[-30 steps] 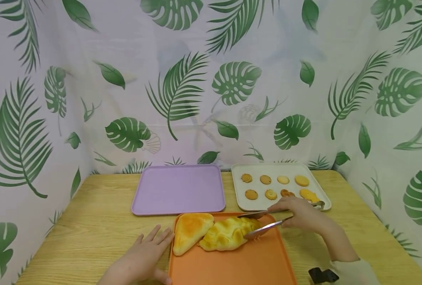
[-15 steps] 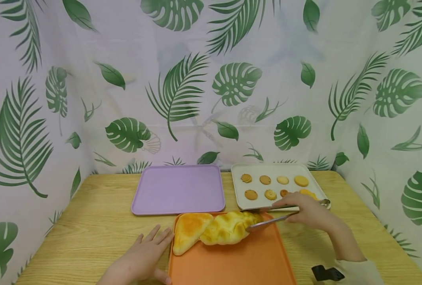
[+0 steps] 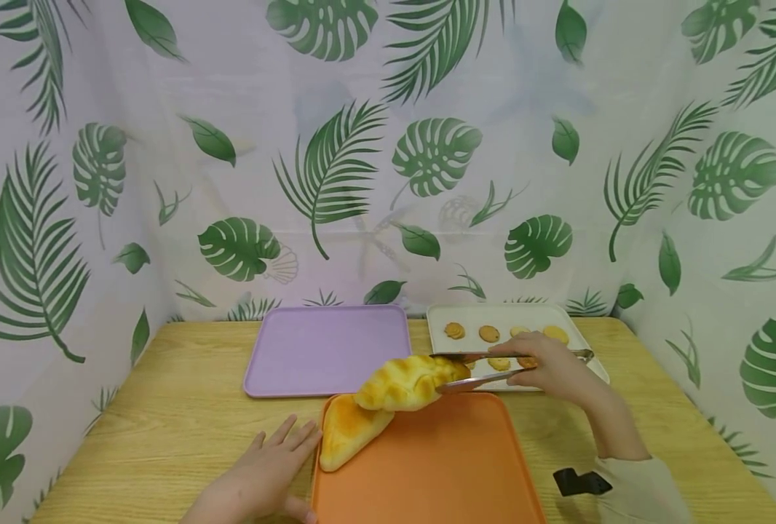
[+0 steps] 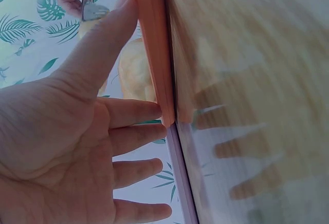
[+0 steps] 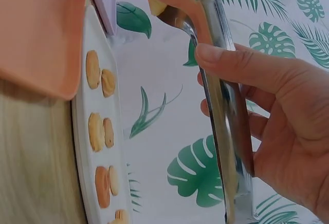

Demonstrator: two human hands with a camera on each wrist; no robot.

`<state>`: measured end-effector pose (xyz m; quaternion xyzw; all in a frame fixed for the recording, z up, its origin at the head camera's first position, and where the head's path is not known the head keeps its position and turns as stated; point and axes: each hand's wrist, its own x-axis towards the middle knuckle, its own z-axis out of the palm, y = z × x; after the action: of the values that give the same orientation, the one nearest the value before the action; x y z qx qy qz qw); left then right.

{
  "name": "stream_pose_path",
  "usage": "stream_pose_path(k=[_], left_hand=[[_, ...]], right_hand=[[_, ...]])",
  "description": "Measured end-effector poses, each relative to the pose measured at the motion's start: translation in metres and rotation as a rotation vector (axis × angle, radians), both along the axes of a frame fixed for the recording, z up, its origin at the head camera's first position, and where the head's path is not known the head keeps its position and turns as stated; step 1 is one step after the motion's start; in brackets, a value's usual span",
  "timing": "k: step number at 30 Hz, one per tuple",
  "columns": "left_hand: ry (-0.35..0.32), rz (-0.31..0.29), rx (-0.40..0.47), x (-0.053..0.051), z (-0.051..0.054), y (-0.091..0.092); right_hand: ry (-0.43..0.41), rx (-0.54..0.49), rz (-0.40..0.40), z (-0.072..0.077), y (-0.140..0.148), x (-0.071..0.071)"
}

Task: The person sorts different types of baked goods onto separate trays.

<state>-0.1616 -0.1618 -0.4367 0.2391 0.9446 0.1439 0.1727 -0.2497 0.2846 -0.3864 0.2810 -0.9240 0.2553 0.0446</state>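
My right hand (image 3: 545,367) grips metal tongs (image 3: 482,380). Between the tongs' ends is a golden, bumpy-topped bread loaf (image 3: 401,384), raised above the far edge of the orange tray (image 3: 453,466). A triangular bread (image 3: 351,431) lies at that tray's far left corner, partly behind the loaf. With spread, straight fingers, my left hand (image 3: 260,466) touches the orange tray's left rim. In the left wrist view, the thumb and fingertips of the left hand (image 4: 77,126) meet the tray's edge. The right wrist view shows the tongs (image 5: 223,106) pinched between thumb and fingers.
Behind the orange tray stands a flat purple tray (image 3: 325,349) with a low rim. At the back right, a white tray (image 3: 440,313) carries several cookies in rows, partly covered by the right hand and tongs. A leaf-patterned cloth (image 3: 362,182) hangs behind the wooden table (image 3: 165,407).
The right hand and tongs have lifted the bread loaf off the orange tray and carried it up toward the back. The left hand and the triangular bread have stayed in place.
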Motion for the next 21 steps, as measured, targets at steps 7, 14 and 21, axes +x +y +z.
stream_pose_path(k=[7, 14, 21], left_hand=[[0.01, 0.001, 0.003, 0.0, -0.007, -0.001], [0.024, 0.004, -0.012, 0.0, -0.007, 0.001], [0.006, 0.009, -0.03, -0.002, -0.009, 0.002]], right_hand=[[0.099, -0.003, -0.015, 0.0, -0.022, -0.026], [0.144, 0.025, -0.099, -0.004, -0.048, -0.056], [0.125, 0.103, -0.204, -0.013, -0.083, -0.08]])
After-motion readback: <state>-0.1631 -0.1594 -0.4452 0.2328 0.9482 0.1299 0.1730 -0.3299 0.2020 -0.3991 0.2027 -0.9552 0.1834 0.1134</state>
